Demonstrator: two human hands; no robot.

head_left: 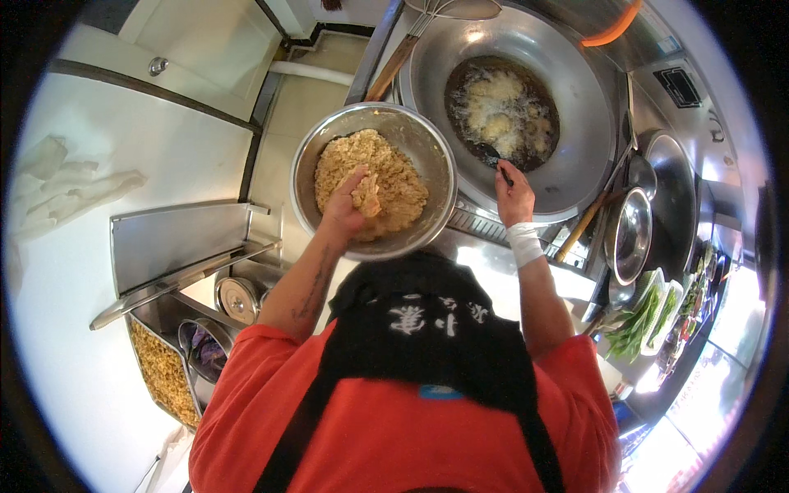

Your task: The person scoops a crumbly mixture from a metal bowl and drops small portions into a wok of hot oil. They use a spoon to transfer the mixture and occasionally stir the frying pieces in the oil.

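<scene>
A steel bowl (448, 177) holds a tan, crumbly, wet-looking mix (399, 177). Over it, my left hand (345, 205) has its fingers curled round a clump of the mix (366, 195). To the right is a large metal wok (588, 107) with dark bubbling oil (460, 90), where pale golden pieces (497, 103) float in foam. My right hand (515, 197), with a white band at the wrist, grips the handle of a small black spoon (491, 151) at the oil's near edge. The spoon's bowl is only partly visible.
A wire skimmer with a wooden handle (393, 67) leans by the wok's left side. Right of the wok are a steel basin (631, 238), ladles and leafy greens (637, 324). At lower left stand a tray of yellowish food (160, 366) and a lidded pot (237, 301).
</scene>
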